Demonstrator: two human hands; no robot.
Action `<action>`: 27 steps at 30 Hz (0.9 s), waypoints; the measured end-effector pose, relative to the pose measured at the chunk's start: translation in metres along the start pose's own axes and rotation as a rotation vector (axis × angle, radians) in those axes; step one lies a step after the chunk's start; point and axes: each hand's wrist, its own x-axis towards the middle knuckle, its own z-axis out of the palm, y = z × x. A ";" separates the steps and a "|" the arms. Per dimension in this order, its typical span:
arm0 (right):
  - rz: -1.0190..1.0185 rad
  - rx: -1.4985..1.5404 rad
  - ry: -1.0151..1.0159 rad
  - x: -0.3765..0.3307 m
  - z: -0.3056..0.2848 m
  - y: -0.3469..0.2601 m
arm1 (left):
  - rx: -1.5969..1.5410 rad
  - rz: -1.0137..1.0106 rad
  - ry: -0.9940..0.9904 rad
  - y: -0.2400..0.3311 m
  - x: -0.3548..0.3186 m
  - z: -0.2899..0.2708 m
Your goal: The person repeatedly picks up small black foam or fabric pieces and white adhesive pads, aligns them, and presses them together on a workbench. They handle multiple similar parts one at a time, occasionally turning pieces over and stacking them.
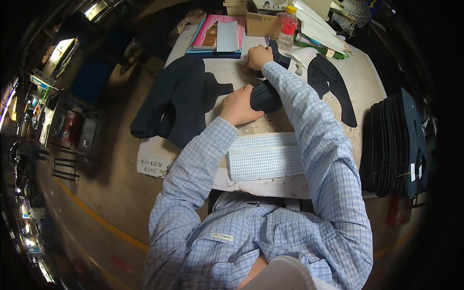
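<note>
My left hand (238,106) grips a thick bundle of dark cut fabric pieces (266,96) in the middle of the worn white table (270,186). My right hand (258,55) is stretched farther back and holds a pen (267,41) above the far end of a dark piece (280,57). Both sleeves are blue checked cloth.
A pile of dark fabric pieces (181,99) lies at left. Another dark cut piece (333,84) lies at right. White gridded sheets (266,157) sit at the near edge. At the back are a bottle with red label (288,26), a cardboard box (263,24) and pink folders (217,34). A tall stack of dark pieces (396,142) stands at far right.
</note>
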 end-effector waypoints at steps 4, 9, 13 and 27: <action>-0.037 0.273 0.017 -0.007 -0.019 0.013 | -0.033 -0.006 -0.012 -0.002 0.001 -0.003; -0.143 0.428 0.247 -0.027 -0.065 0.037 | -0.200 -0.083 0.072 -0.002 -0.001 -0.007; -0.079 0.734 0.296 -0.071 -0.097 0.056 | -1.241 -0.072 0.088 0.006 -0.001 -0.010; 0.027 1.596 -0.276 -0.147 -0.093 0.037 | -2.137 -0.151 -0.021 0.012 -0.007 -0.005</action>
